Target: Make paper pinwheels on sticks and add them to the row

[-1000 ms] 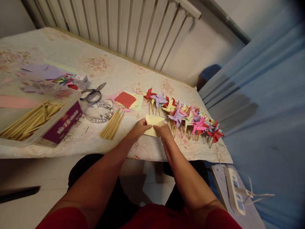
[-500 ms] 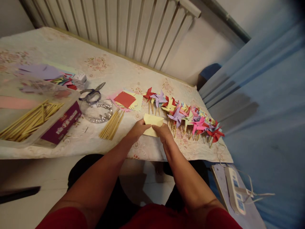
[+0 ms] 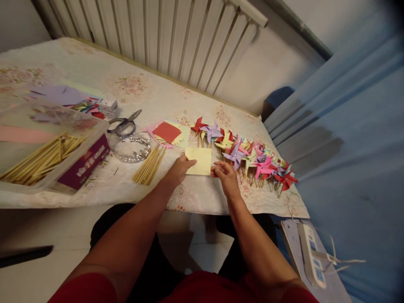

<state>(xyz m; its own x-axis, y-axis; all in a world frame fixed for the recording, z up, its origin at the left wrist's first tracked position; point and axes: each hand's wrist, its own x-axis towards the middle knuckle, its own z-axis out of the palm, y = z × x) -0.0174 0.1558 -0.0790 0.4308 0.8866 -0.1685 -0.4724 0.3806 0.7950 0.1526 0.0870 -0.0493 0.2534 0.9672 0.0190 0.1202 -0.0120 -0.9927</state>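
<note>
A pale yellow square sheet of paper (image 3: 199, 162) is held up just above the table's near edge. My left hand (image 3: 178, 170) is closed on its left side, with the thumb flat on top. At the lower right corner, the curled fingertips of my right hand (image 3: 225, 172) meet the paper's edge, the index finger slightly raised. Beyond the sheet lies a pile of coloured paper squares, a red one (image 3: 167, 132) uppermost. Finished paper pinwheels (image 3: 235, 155) on sticks are grouped to the right. A bundle of thin sticks (image 3: 149, 165) lies left of my left hand.
Scissors (image 3: 124, 125) rest by a clear round dish (image 3: 131, 148) of small shiny pieces. At the left stands a translucent plastic box (image 3: 100, 126) of sticks, with paper scraps and a small white box (image 3: 109, 105) behind. A power strip (image 3: 312, 256) is at the lower right.
The yellow paper, earlier tilted and gripped by both hands with the thumbs together, now faces up flatter. My right hand has shifted right to its corner and loosened its fingers.
</note>
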